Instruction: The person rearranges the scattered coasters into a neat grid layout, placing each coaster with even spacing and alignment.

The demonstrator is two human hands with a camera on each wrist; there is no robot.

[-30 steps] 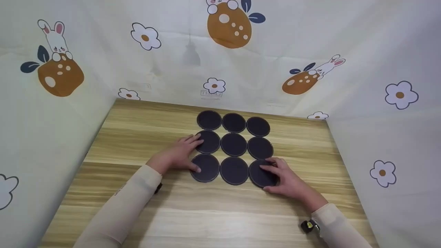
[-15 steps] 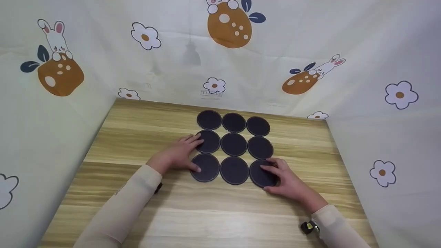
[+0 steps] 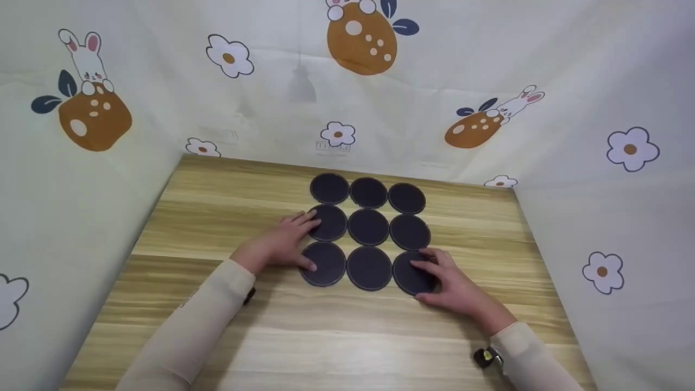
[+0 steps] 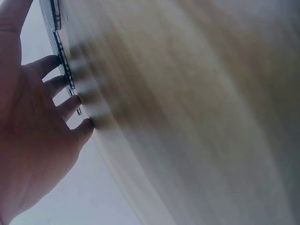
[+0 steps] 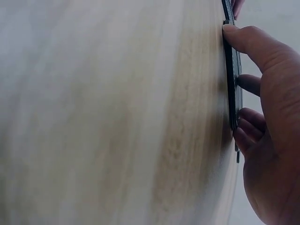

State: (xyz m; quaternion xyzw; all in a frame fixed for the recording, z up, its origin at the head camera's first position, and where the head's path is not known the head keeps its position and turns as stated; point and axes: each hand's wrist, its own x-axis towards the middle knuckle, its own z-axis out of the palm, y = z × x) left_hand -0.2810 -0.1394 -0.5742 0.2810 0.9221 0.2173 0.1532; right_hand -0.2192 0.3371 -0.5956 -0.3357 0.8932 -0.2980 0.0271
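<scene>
Black round coasters with stitched rims lie flat in three rows of three. My left hand (image 3: 280, 241) lies at the left side with its fingers spread. Its fingertips touch the middle-left coaster (image 3: 330, 224) and its thumb rests on the near-left coaster (image 3: 324, 266). At the near-right coaster (image 3: 408, 273), my right hand (image 3: 455, 285) holds the rim between the thumb at the near edge and fingers at the far edge, with the index finger over the top. In the right wrist view this coaster (image 5: 230, 84) appears edge-on between thumb and fingers.
The coasters lie on a wood-grain table (image 3: 304, 342). Pale curtains (image 3: 260, 108) printed with rabbits and flowers enclose its back and sides. A small black device (image 3: 485, 357) sits at the right wrist.
</scene>
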